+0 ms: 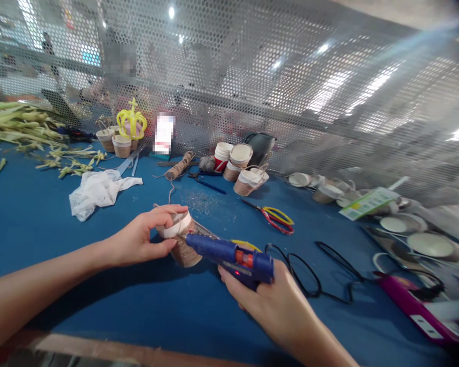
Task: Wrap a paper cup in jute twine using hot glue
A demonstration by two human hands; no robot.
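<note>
My left hand (147, 235) grips a small paper cup (186, 251) by its white rim, the cup tilted on the blue table. Brown twine is wound around the cup's side below the rim. A strand of that twine runs back to a twine roll (179, 165). In my right hand (270, 300) is a blue hot glue gun (229, 255), a small red light lit on its body. Its nozzle points left at the cup, close to the edge where twine meets rim; whether it touches I cannot tell.
Red-and-yellow scissors (277, 220) lie right of the cup. Behind are twine-wrapped cups (247, 182), pliers (210, 184) and a crumpled white cloth (95, 192). A black cord (302, 285) and a purple power strip (413, 308) are at right. A perforated metal screen (229, 76) stands behind.
</note>
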